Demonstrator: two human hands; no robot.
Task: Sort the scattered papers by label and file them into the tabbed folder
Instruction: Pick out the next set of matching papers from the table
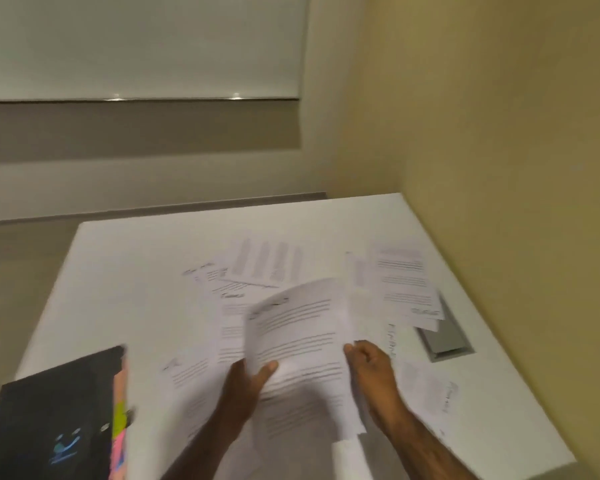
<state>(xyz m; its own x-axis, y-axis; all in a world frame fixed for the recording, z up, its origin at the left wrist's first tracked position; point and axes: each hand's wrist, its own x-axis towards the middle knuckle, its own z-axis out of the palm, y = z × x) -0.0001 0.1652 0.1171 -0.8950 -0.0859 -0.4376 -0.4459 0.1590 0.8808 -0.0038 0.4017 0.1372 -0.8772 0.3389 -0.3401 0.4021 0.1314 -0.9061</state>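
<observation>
A printed sheet (302, 337) is lifted off the white table (125, 271), curling at its top. My left hand (248, 386) grips its lower left edge, thumb on top. My right hand (369, 365) is at the sheet's right edge with fingers curled; whether it pinches the paper is blurred. Several more printed papers lie scattered: some behind the held sheet (264, 261), some at the right (404, 282), one under my left arm (191, 372). A black folder (59, 414) with pink and yellow tabs (120, 407) lies at the near left corner.
A grey cable hatch (445, 337) is set into the table at the right, partly under papers. A yellow wall (499, 133) runs along the table's right side. The table's near edge is close to my forearms. The whole frame is motion-blurred.
</observation>
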